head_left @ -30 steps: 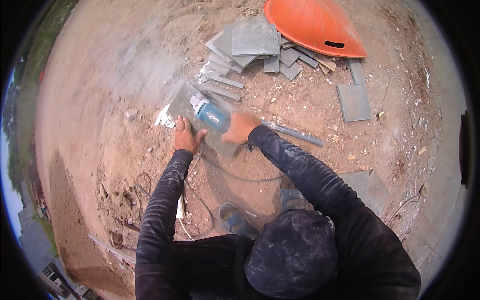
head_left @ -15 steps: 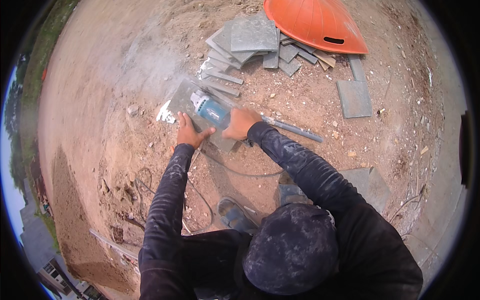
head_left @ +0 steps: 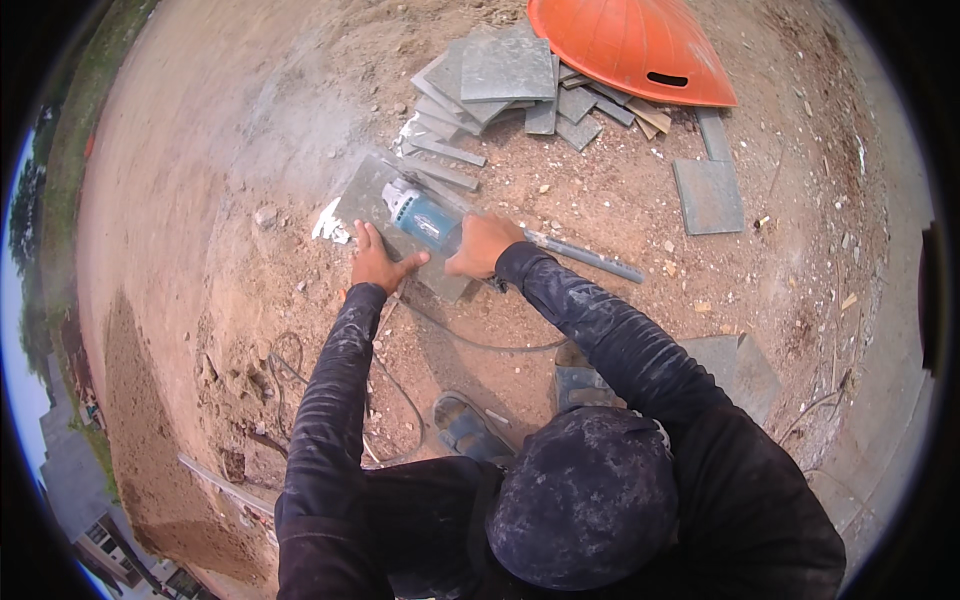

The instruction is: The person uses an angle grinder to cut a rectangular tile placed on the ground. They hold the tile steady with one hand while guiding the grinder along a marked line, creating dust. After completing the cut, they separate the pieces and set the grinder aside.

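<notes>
My right hand (head_left: pixel 484 246) is closed around the rear of a blue angle grinder (head_left: pixel 424 219) with a silver head. The grinder lies over a grey stone tile (head_left: pixel 362 199) on the ground; its disc is hard to make out. At the tile's near left edge rests my left hand (head_left: pixel 378 264), thumb and fingers spread, steadying it. Pale dust (head_left: pixel 315 125) drifts away from the far end of the tile. Under the tile and grinder, a grey bar (head_left: pixel 590 259) sticks out to the right.
Beyond the grinder lies a pile of grey tiles (head_left: pixel 507 70), beside an orange basin (head_left: pixel 630 50). A single tile (head_left: pixel 708 197) lies to the right. A cable (head_left: pixel 480 346) loops across the dirt near my sandalled foot (head_left: pixel 465 428). Rubble chips are scattered around.
My left hand has shifted very slightly left along the tile. The dust over the tile's far end has thinned. The grinder and right hand have hardly moved.
</notes>
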